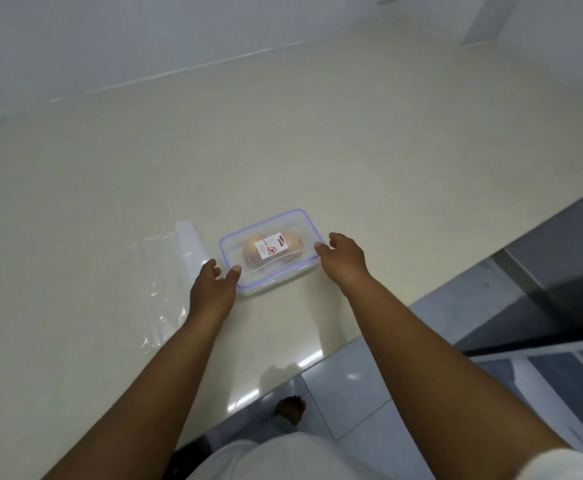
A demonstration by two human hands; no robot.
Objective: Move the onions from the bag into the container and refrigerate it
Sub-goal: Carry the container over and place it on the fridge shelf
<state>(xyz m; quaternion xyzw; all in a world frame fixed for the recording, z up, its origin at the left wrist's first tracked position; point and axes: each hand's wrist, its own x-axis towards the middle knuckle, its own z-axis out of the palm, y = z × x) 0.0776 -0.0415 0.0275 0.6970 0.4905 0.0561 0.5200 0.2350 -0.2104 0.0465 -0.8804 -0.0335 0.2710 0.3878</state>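
White cloth on the person's body (248,459) fills the bottom edge, with a bare foot (290,408) on grey floor tiles beyond it. Farther out, the container (270,251) sits on the pale, glossy countertop (283,150) near its front edge: a clear plastic rectangular box with rounded corners, its lid on, edged with a blue seal and bearing a small white label. Its long axis runs from near left to far right. Inside, tan rounded onions (253,252) show through the lid. Left hand (214,282) rests at the near-left corner, fingers spread, thumb touching the rim. Right hand (343,258) is at the right end, fingers loosely curled against the side. Clear, crinkled, the flattened bag (170,271) lies just left.
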